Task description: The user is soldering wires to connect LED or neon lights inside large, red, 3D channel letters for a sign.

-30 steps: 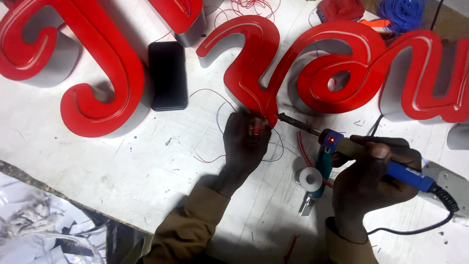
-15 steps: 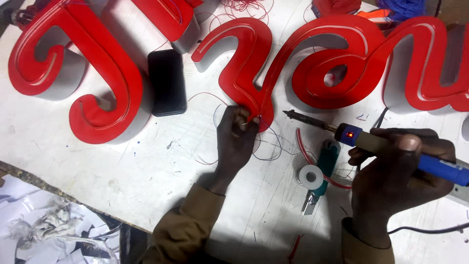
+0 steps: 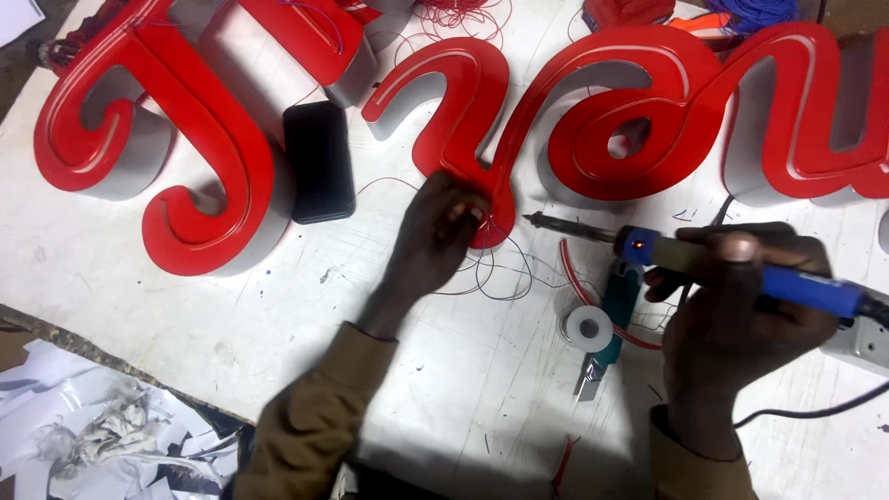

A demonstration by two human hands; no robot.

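While my left hand (image 3: 435,231) pinches thin wires (image 3: 491,278) against the red letter (image 3: 463,120), right hand (image 3: 732,315) fisted around the soldering iron (image 3: 704,264).

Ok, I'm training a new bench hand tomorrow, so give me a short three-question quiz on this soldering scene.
1. True or false: the right hand holds the soldering iron with its tip pointing toward the left hand.
2. What dark flat thing lies between the red sign letters? A) phone B) wallet C) tile
3. Where is the small white reel: left of the left hand, or below the iron's tip?

Key: 1 true. 2 A, the black phone. 3 Below the iron's tip, beside the teal pliers on the white table.
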